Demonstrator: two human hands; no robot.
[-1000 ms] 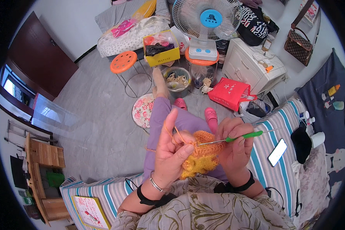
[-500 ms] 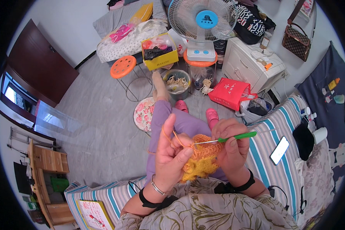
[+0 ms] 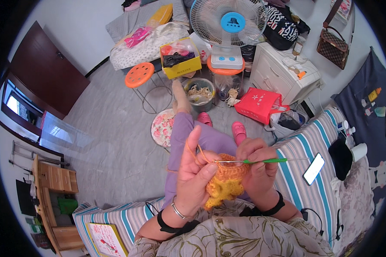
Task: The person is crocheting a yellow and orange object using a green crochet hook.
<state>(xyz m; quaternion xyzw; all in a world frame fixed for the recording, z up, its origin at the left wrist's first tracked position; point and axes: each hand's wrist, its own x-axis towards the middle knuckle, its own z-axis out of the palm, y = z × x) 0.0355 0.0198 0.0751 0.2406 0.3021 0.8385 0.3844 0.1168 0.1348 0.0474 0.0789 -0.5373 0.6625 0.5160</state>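
My left hand [image 3: 194,177] pinches the upper left edge of a small crocheted piece [image 3: 225,184], orange on top and yellow below. Its index finger points up, with a strand of orange yarn [image 3: 193,149] looped over it. My right hand [image 3: 258,165] grips a crochet hook [image 3: 268,161] by its green handle, fingers closed round it. The hook's metal shaft lies nearly level along the top edge of the piece, its tip by my left thumb and fingers. Whether the tip sits inside a stitch is too small to tell.
A lit phone [image 3: 314,169] lies on the striped bed cover [image 3: 294,188] to my right. Ahead are a fan [image 3: 228,25] on an orange stool, a yellow box [image 3: 181,64], a bucket of yarn [image 3: 200,95] and a red bag [image 3: 258,105]. A floral stool [image 3: 162,127] stands by my leg.
The hook has turned from a slant to nearly level. The crocheted piece has tilted, its yellow end now hanging lower. My left hand keeps its pinch and the yarn loop.
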